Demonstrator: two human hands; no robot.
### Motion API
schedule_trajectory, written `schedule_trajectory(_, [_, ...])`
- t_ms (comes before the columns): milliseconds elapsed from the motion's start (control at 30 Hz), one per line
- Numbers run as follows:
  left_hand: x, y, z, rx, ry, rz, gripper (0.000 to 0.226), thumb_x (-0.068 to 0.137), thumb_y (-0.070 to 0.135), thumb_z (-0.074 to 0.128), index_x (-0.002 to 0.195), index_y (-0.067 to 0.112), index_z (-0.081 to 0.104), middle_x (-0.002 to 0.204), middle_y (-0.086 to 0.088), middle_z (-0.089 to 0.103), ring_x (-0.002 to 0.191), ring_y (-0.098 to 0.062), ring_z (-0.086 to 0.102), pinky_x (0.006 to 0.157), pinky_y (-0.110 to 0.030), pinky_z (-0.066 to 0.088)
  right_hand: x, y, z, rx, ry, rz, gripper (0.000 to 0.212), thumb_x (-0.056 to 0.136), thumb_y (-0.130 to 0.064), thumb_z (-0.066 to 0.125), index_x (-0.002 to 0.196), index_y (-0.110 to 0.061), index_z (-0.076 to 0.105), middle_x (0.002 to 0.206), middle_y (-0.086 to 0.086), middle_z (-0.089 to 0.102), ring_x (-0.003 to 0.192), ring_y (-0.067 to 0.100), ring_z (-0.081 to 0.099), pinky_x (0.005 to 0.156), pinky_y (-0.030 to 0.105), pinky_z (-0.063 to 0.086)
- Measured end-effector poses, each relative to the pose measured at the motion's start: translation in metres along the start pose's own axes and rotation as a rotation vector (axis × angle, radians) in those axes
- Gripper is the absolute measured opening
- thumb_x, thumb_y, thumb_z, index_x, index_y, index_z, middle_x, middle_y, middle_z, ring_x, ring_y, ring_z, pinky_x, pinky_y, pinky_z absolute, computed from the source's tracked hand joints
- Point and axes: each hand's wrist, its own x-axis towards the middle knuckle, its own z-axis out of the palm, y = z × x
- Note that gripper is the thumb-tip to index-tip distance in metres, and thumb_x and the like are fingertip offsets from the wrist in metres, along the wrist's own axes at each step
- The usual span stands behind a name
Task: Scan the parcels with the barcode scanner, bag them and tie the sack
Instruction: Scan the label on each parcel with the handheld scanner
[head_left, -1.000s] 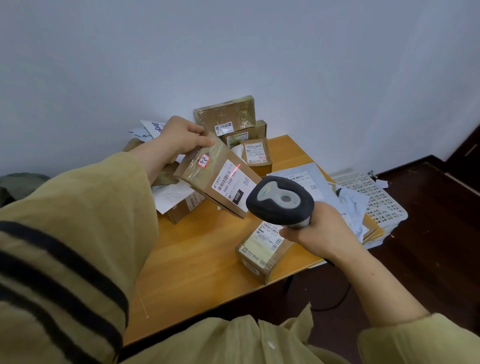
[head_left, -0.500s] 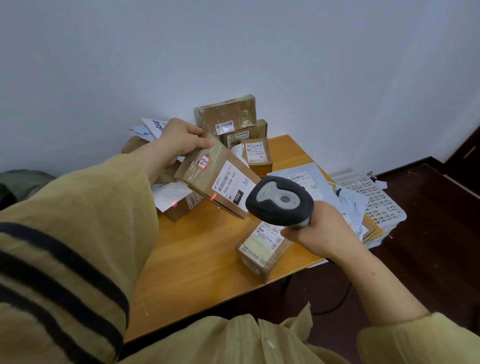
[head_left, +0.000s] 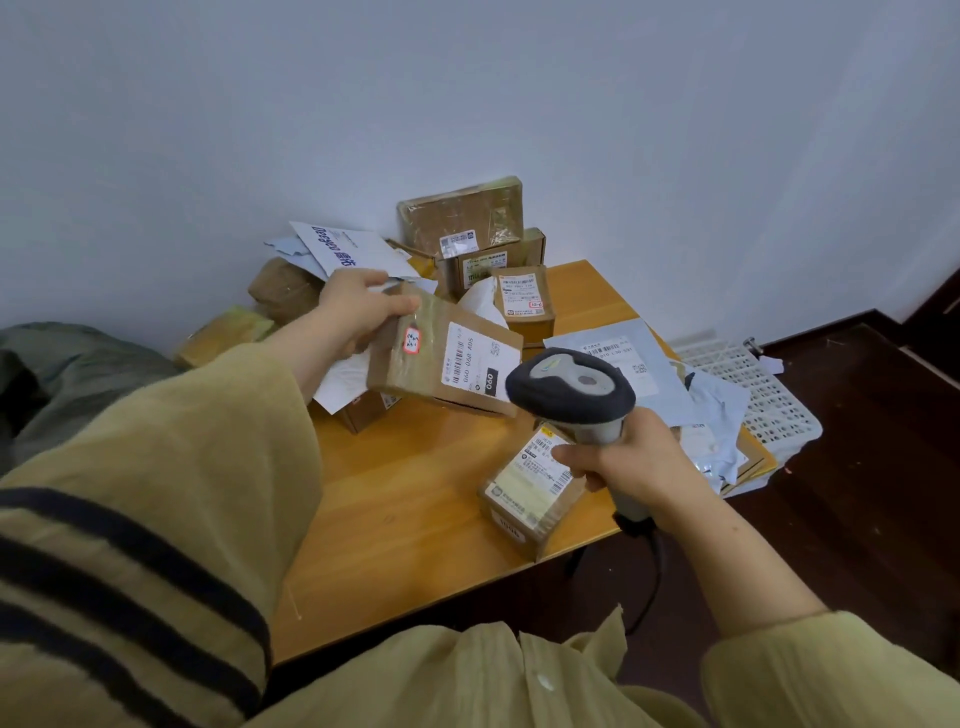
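The red light that sat on the box (head_left: 447, 364) a second ago is gone, and the box has turned a bit flatter, so its white label (head_left: 478, 358) now looks more up at the ceiling. The left hand (head_left: 358, 306) holds the box up over the table (head_left: 415, 493) by its far end, with the fingers curled over the top edge and the thumb on the side. The right hand (head_left: 639, 462) is wrapped tight round the handle of the scanner (head_left: 571, 389), with one finger at the front where the button would be. The scanner's nose points at the label from just beside it. I think this box is in the middle of being scanned or just done. To do it well, keep the box still, tip the label to face the scanner, and let the light cross all the black lines. Then it can go in the sack. A small box (head_left: 530, 488) lies on the table under the scanner, and a pile of parcels (head_left: 467, 223) waits by the wall.
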Motion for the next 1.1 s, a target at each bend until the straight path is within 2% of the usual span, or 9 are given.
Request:
schedule_trajectory(100, [-0.008, -0.044, 0.013, -0.06, -0.056, -0.117, 0.051, 0.086, 0.015, 0.068, 0.133, 0.007, 0.049, 0.118, -0.009, 0.059, 0.097, -0.022, 0.059, 0.083, -0.039, 0.052, 0.016, 0.027, 0.009, 0.178, 0.018, 0.137, 0.018, 0.077, -0.006, 0.075, 0.091, -0.007, 0.064, 0.084, 0.013, 0.069, 0.078, 0.026, 0.067, 0.076, 0.045, 0.058])
schedule_trajectory(200, [-0.018, -0.093, 0.033, -0.092, -0.049, -0.234, 0.025, 0.092, 0.012, 0.059, 0.117, 0.009, 0.055, 0.113, -0.012, 0.059, 0.089, -0.023, 0.057, 0.074, -0.036, 0.052, 0.026, 0.052, 0.022, 0.199, 0.006, 0.232, 0.023, 0.078, -0.008, 0.075, 0.087, -0.022, 0.059, 0.09, -0.002, 0.063, 0.086, 0.016, 0.058, 0.083, 0.043, 0.053])
schedule_trajectory(367, [-0.022, -0.152, 0.057, -0.046, -0.097, -0.375, 0.016, 0.096, 0.015, 0.052, 0.106, 0.005, 0.059, 0.125, -0.021, 0.057, 0.106, -0.032, 0.055, 0.093, -0.043, 0.045, 0.037, 0.072, 0.043, 0.229, 0.024, 0.307, 0.025, 0.077, -0.007, 0.076, 0.086, -0.023, 0.059, 0.083, -0.003, 0.06, 0.074, 0.01, 0.054, 0.069, 0.03, 0.048])
schedule_trajectory(467, [-0.013, -0.163, 0.058, 0.455, -0.088, -0.178, 0.043, 0.094, 0.027, 0.054, 0.131, 0.004, 0.051, 0.138, -0.018, 0.046, 0.125, -0.032, 0.045, 0.102, -0.038, 0.037, 0.044, 0.071, 0.05, 0.19, 0.01, 0.294, 0.022, 0.078, -0.008, 0.075, 0.09, -0.019, 0.06, 0.078, -0.005, 0.059, 0.071, 0.009, 0.053, 0.059, 0.023, 0.044])
schedule_trajectory(600, [0.004, -0.151, 0.046, 0.786, 0.255, 0.202, 0.041, 0.083, 0.02, 0.067, 0.121, 0.015, 0.053, 0.125, -0.011, 0.044, 0.116, -0.029, 0.041, 0.095, -0.036, 0.036, 0.051, 0.061, 0.055, 0.008, 0.052, 0.273, 0.024, 0.076, -0.012, 0.075, 0.093, -0.018, 0.059, 0.09, 0.0, 0.063, 0.087, 0.021, 0.06, 0.079, 0.043, 0.054])
schedule_trajectory(700, [0.03, -0.151, 0.036, 0.866, 0.285, 0.166, 0.06, 0.078, 0.019, 0.073, 0.13, 0.013, 0.042, 0.134, -0.015, 0.038, 0.124, -0.033, 0.035, 0.1, -0.041, 0.032, 0.056, 0.048, 0.058, -0.034, 0.09, 0.232, 0.018, 0.076, -0.014, 0.075, 0.078, -0.019, 0.058, 0.079, 0.002, 0.064, 0.08, 0.024, 0.062, 0.078, 0.048, 0.056])
schedule_trajectory(800, [0.053, -0.16, 0.024, 0.986, 0.191, 0.075, 0.083, 0.08, 0.019, 0.071, 0.146, 0.009, 0.021, 0.148, -0.02, 0.022, 0.138, -0.036, 0.02, 0.109, -0.045, 0.026, 0.059, 0.032, 0.062, 0.001, 0.097, 0.203, 0.016, 0.077, -0.014, 0.075, 0.082, -0.016, 0.06, 0.08, 0.003, 0.064, 0.084, 0.026, 0.063, 0.079, 0.049, 0.055])
schedule_trajectory(900, [0.061, -0.162, 0.015, 1.102, 0.145, 0.078, 0.061, 0.088, 0.011, 0.054, 0.143, 0.004, 0.029, 0.144, -0.018, 0.034, 0.135, -0.034, 0.029, 0.104, -0.047, 0.033, 0.062, 0.018, 0.069, 0.005, 0.096, 0.161, 0.023, 0.077, -0.011, 0.073, 0.096, -0.002, 0.063, 0.091, 0.016, 0.069, 0.088, 0.032, 0.064, 0.078, 0.052, 0.055])
schedule_trajectory(1100, [0.06, -0.136, -0.011, 0.904, 0.278, 0.166, 0.029, 0.093, 0.0, 0.037, 0.113, 0.009, 0.055, 0.11, -0.019, 0.058, 0.102, -0.039, 0.055, 0.071, -0.046, 0.047, 0.064, 0.0, 0.08, 0.057, 0.06, 0.117, 0.015, 0.077, -0.012, 0.075, 0.082, -0.013, 0.061, 0.086, 0.015, 0.069, 0.083, 0.033, 0.065, 0.078, 0.052, 0.055])
